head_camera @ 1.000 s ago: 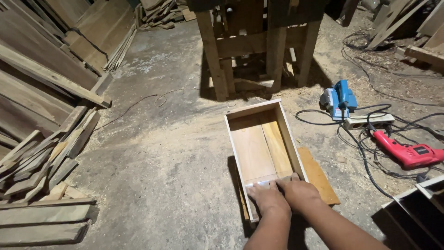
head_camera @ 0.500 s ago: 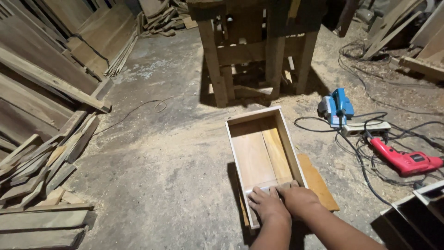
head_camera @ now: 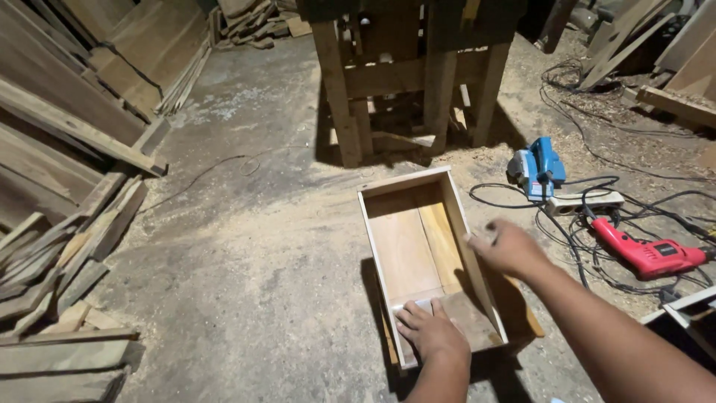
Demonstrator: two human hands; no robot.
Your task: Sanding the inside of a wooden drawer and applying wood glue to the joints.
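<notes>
An open wooden drawer box (head_camera: 377, 224) lies on the dusty concrete floor, its plywood bottom showing. My left hand (head_camera: 426, 331) rests flat, fingers spread, on the near end of the box's bottom by the front wall. My right hand (head_camera: 507, 247) hovers at the box's right side wall, fingers loosely curled, holding nothing that I can see. A flat board (head_camera: 522, 310) pokes out from under the box on the right.
A blue electric planer (head_camera: 538, 169), a power strip (head_camera: 585, 203), a red drill (head_camera: 647, 254) and tangled cords lie right of the box. A wooden workbench's legs (head_camera: 339, 97) stand behind it. Planks and offcuts (head_camera: 67, 246) pile up along the left. Another wooden box (head_camera: 682, 313) sits at right.
My right hand has lifted off the near end of the box and moved right and away, to its right wall. My left hand stays pressed inside the box.
</notes>
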